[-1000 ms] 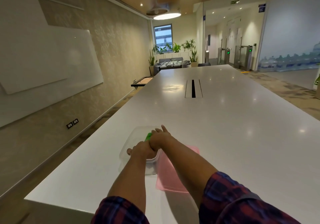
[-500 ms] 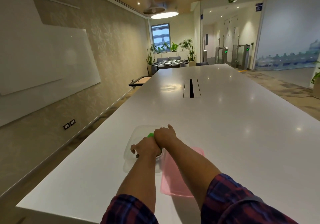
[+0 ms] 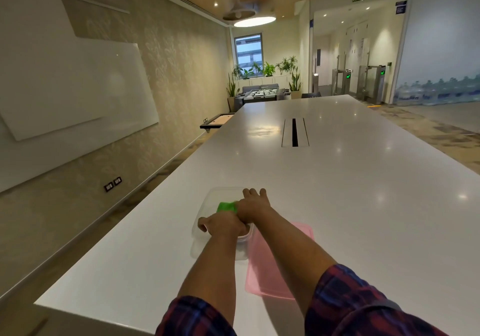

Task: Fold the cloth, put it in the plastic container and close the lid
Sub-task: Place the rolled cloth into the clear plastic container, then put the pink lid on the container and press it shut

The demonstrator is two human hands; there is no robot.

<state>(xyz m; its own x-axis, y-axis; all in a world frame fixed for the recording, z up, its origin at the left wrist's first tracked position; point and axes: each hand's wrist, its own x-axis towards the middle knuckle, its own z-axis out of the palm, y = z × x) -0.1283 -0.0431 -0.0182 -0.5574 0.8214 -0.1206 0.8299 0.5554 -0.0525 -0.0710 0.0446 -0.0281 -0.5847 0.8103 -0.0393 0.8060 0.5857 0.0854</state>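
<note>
A long white counter (image 3: 337, 193) fills the room, running away from the viewer. Near its close left corner sits a clear plastic container (image 3: 207, 206), open on top. Just right of it, touching its side, a pink lid (image 3: 262, 265) lies flat (partly under the right forearm). Both hands reach into the container. The left hand (image 3: 223, 225) and right hand (image 3: 253, 204) press down on a bright green cloth (image 3: 226, 206) inside; their fingers are hidden, so the grip cannot be told.
</note>
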